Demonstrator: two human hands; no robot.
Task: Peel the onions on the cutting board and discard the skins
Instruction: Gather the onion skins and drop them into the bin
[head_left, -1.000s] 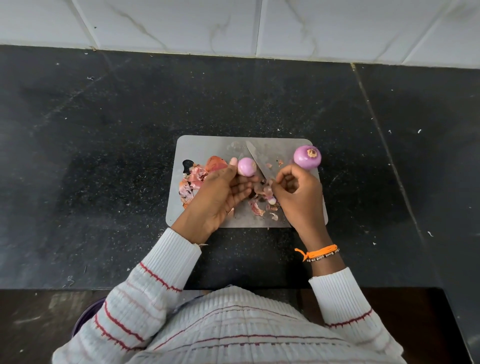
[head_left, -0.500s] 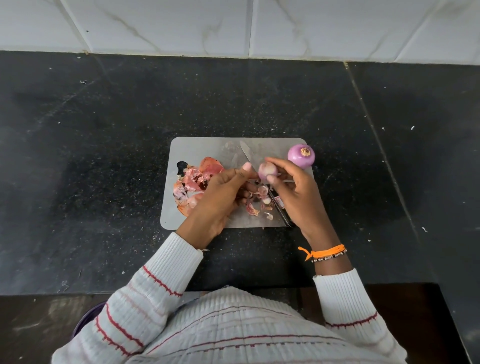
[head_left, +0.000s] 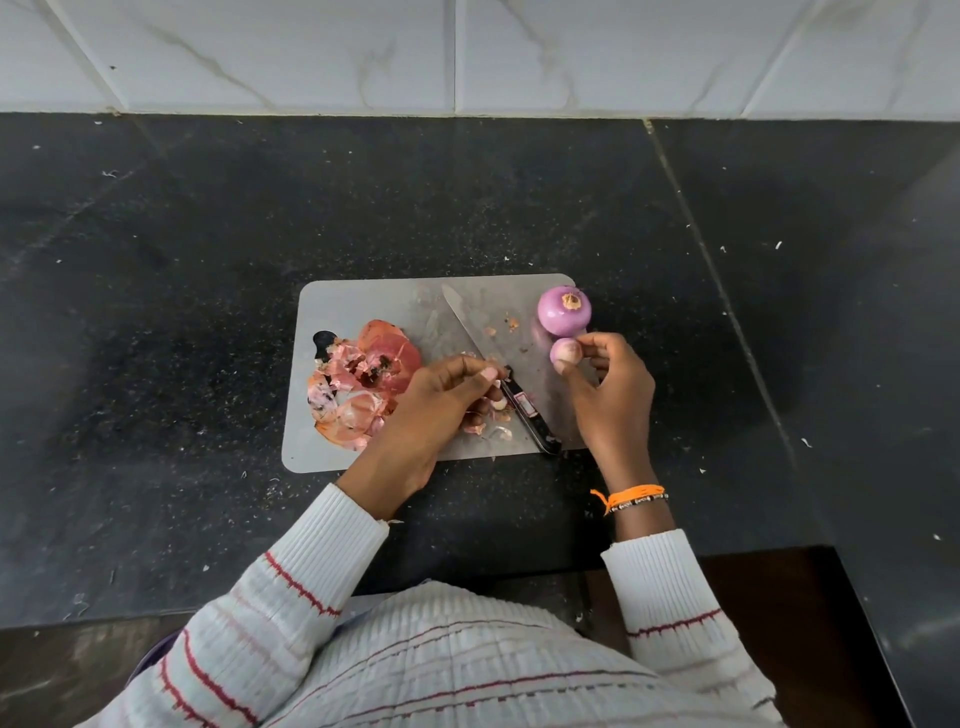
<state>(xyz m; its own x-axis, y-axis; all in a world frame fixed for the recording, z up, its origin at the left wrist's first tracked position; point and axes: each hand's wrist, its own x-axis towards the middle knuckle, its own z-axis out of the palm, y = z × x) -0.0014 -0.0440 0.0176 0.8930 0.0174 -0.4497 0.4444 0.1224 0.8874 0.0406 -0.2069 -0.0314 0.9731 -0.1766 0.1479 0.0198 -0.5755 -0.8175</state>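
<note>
Right now I see my right hand (head_left: 608, 395) pinching a small onion (head_left: 565, 352) between thumb and fingertips, just beside a bigger onion (head_left: 564, 310) at the far right corner of the cutting board (head_left: 363, 296). Both are smooth, glossy and purple-pink, fully peeled; the bigger one shows a tan root end. My left hand (head_left: 436, 400) curls over small scraps, though I cannot tell if it grips any. Papery orange-pink skins (head_left: 363, 374) are heaped at the board's left, and a knife (head_left: 498, 369) lies diagonally between my hands.

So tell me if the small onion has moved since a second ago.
Yes. The small onion went rightward across the knife, from the left hand to the right hand, beside the big onion.
</note>
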